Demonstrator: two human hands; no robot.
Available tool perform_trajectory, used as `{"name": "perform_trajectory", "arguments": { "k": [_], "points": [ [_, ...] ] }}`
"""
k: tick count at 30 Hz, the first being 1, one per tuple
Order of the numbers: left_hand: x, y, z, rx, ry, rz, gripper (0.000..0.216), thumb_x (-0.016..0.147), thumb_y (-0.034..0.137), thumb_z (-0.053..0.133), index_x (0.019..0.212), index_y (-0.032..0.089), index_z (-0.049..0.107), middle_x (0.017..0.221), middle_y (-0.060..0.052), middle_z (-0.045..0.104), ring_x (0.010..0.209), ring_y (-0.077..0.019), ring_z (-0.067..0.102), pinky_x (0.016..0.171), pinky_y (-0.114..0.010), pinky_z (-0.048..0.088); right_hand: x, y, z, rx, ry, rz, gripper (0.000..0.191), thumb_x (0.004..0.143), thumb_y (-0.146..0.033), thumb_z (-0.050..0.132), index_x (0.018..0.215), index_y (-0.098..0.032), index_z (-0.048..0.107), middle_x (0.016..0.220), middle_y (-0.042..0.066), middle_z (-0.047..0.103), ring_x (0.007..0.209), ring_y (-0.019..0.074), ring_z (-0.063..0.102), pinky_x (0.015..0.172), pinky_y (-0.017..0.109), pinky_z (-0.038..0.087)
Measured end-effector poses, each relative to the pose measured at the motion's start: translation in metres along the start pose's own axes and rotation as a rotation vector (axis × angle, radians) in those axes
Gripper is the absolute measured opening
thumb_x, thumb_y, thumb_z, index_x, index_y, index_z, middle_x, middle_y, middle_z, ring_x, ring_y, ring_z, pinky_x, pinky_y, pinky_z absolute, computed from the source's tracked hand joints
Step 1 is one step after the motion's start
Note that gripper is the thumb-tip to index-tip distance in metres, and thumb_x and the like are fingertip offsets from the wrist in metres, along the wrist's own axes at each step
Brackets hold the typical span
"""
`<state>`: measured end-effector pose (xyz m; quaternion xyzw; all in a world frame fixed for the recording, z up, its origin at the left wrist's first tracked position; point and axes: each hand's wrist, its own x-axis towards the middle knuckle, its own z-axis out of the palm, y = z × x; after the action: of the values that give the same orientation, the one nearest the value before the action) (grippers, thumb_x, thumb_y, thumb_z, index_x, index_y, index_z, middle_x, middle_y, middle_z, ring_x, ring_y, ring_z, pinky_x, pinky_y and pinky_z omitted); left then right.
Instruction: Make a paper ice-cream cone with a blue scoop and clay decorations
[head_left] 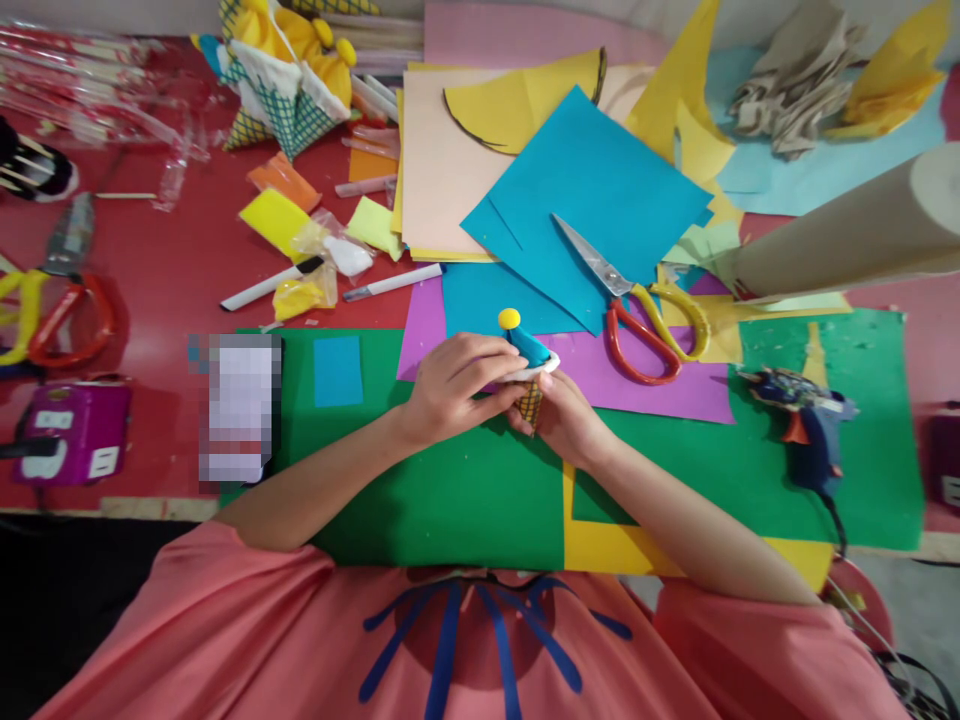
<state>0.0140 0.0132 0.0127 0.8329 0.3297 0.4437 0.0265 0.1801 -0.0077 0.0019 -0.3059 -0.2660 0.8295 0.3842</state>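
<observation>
Both my hands meet over the green paper sheet and hold one small craft piece. It has a blue cone top with a yellow ball, a white rim and a checked cone base. My left hand wraps its fingers over the rim from the left. My right hand grips the checked base from below and the right. Red and yellow scissors lie just beyond on purple paper.
A blue glue gun rests on the green sheet at right. Stacked coloured papers, a cardboard tube, markers, foam bits and finished checked cones fill the red table. Pliers and a purple box sit at left.
</observation>
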Motion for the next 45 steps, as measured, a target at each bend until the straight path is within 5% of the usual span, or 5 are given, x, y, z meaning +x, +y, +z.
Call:
{"name": "perform_trajectory", "arguments": {
  "k": [12, 27, 45],
  "points": [
    [-0.002, -0.0023, 0.0007, -0.007, 0.033, -0.037, 0.017, 0.084, 0.024, 0.069, 0.098, 0.02, 0.059, 0.098, -0.005, 0.072, 0.093, -0.015, 0.067, 0.082, -0.028, 0.055, 0.0001, -0.0045, 0.0001, 0.073, -0.021, 0.024, 0.043, 0.076, -0.059, 0.065, 0.085, -0.017, 0.067, 0.069, 0.002, 0.065, 0.063, 0.0116, 0.059, 0.055, 0.022, 0.046],
    [-0.0005, -0.001, 0.0001, 0.014, 0.038, 0.001, 0.016, 0.085, 0.025, 0.068, 0.099, 0.022, 0.06, 0.086, -0.001, 0.07, 0.084, -0.0134, 0.067, 0.075, -0.026, 0.053, 0.0001, -0.0013, -0.0025, 0.072, -0.012, 0.037, 0.047, 0.069, -0.06, 0.072, 0.083, -0.016, 0.063, 0.069, -0.001, 0.06, 0.054, 0.008, 0.053, 0.047, 0.021, 0.038],
    [-0.0002, -0.004, 0.0011, 0.019, -0.037, 0.008, 0.016, 0.088, 0.031, 0.062, 0.101, 0.023, 0.058, 0.094, -0.003, 0.073, 0.091, -0.0155, 0.068, 0.08, -0.03, 0.054, -0.0002, -0.0046, -0.0027, 0.137, -0.066, 0.151, 0.046, 0.067, -0.062, 0.071, 0.078, -0.017, 0.065, 0.066, -0.001, 0.061, 0.051, 0.0074, 0.053, 0.046, 0.021, 0.039]
  ]
}}
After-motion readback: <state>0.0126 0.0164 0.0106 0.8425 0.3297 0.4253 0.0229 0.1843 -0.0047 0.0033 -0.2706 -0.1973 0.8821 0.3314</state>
